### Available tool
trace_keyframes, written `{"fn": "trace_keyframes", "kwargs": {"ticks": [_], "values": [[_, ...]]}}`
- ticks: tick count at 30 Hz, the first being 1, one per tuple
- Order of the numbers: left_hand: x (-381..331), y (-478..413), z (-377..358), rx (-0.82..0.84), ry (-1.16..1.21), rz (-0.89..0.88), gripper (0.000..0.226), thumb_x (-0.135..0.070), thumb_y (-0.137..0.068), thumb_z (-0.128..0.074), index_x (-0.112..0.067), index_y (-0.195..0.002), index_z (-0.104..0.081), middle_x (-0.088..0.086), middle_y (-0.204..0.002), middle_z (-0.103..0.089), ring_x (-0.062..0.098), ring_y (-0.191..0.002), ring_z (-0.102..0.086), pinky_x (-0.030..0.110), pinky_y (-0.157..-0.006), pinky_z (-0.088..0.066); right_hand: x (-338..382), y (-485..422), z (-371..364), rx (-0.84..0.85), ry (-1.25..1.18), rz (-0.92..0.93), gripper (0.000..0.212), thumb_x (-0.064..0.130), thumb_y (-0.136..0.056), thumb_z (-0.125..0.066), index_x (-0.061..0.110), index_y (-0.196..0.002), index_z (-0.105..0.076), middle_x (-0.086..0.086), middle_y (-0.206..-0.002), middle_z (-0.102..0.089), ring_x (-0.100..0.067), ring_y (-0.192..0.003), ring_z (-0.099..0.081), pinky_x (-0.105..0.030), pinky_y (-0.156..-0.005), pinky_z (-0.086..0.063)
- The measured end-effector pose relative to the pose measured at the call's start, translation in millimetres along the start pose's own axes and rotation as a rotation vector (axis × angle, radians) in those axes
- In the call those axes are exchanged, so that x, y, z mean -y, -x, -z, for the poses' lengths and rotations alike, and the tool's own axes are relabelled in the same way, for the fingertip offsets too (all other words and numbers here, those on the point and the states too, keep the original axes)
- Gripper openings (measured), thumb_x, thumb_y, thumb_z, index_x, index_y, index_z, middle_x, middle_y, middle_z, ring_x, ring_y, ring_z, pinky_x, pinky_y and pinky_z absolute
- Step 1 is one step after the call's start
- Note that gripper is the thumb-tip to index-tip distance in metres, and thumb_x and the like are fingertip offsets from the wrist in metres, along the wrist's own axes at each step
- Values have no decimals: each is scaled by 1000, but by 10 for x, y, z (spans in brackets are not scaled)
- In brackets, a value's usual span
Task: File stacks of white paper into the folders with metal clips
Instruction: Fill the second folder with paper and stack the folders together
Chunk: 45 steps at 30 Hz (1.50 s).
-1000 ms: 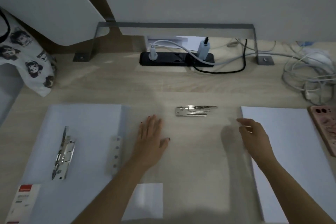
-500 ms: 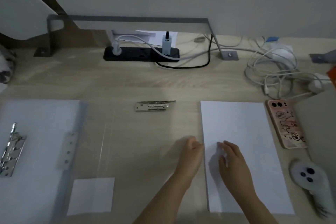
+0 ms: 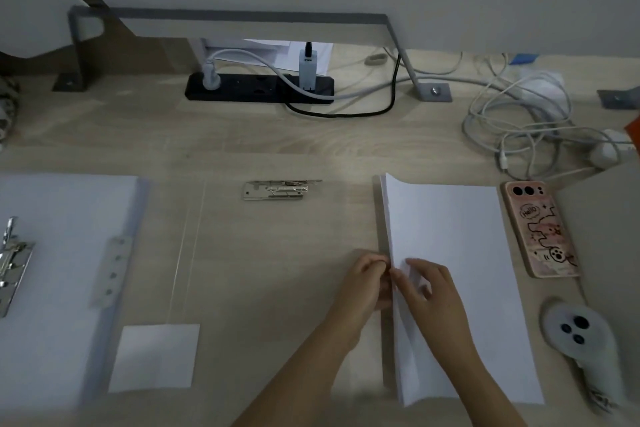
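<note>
A stack of white paper [image 3: 450, 239] lies on the wooden desk at the right. Its left edge is raised off the desk. My left hand [image 3: 367, 282] pinches that raised edge from the left side. My right hand [image 3: 429, 288] rests on top of the sheets and grips the same edge beside it. An open white folder [image 3: 65, 253] lies at the far left, with its metal clip mechanism [image 3: 12, 263] near the frame's edge. A loose metal clip [image 3: 277, 189] lies on the desk between the folder and the paper.
A small white sheet [image 3: 156, 357] lies near the front. A pink phone [image 3: 538, 229] and a white controller [image 3: 575, 333] sit right of the paper. A black power strip [image 3: 259, 87] and tangled white cables [image 3: 519, 128] lie at the back.
The view swung right. Both hands moved from the bare desk to the paper stack's left edge, and that edge has risen off the desk.
</note>
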<state>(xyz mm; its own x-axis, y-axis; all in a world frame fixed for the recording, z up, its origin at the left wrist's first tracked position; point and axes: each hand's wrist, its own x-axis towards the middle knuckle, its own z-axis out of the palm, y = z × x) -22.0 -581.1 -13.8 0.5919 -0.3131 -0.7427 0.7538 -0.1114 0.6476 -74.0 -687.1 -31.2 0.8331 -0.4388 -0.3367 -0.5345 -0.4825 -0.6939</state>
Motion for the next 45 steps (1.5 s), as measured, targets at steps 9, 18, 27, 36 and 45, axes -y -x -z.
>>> {"fn": "trace_keyframes", "kwargs": {"ticks": [9, 18, 27, 36, 45], "values": [[51, 117, -45, 57, -48, -169, 28, -13, -97, -40, -22, -114, -60, -9, -101, -64, 2, -92, -63, 16, -74, -55, -14, 17, 64, 17, -131, 1, 28, 29, -90, -52, 21, -115, -60, 2, -119, -57, -9, -102, -53, -9, -78, -35], [90, 91, -65, 45, -26, -158, 30, -13, -96, -41, -18, -119, -59, -4, -108, -65, 6, -98, -63, 16, -74, -56, -9, 28, 108, 45, -221, -26, 26, 24, -92, -48, 21, -115, -60, 6, -119, -53, -6, -105, -50, -2, -73, -31], [191, 42, -128, -99, -279, -257, 32, -22, -95, -47, -17, -125, -56, -2, -116, -65, 10, -99, -62, 19, -86, -52, -68, 21, 64, 4, -165, -23, 31, 22, -93, -47, 12, -120, -57, 2, -120, -54, -4, -102, -47, 3, -70, -30], [308, -94, -144, -396, -678, -374, 24, -20, -98, -39, -15, -116, -54, -2, -86, -61, 2, -61, -48, 9, -52, -33, -67, 23, -12, -76, 0, 30, 28, 12, -92, -48, 3, -115, -61, -11, -126, -58, -5, -101, -45, -9, -87, -32], [300, -78, -326, -119, -321, -172, 50, -46, -95, -32, -19, -137, -38, -2, -126, -57, 8, -113, -55, 25, -97, -44, -59, 43, -26, -50, -47, 23, 29, 19, -95, -41, 11, -115, -60, -4, -122, -58, -7, -100, -52, -4, -76, -33]]}}
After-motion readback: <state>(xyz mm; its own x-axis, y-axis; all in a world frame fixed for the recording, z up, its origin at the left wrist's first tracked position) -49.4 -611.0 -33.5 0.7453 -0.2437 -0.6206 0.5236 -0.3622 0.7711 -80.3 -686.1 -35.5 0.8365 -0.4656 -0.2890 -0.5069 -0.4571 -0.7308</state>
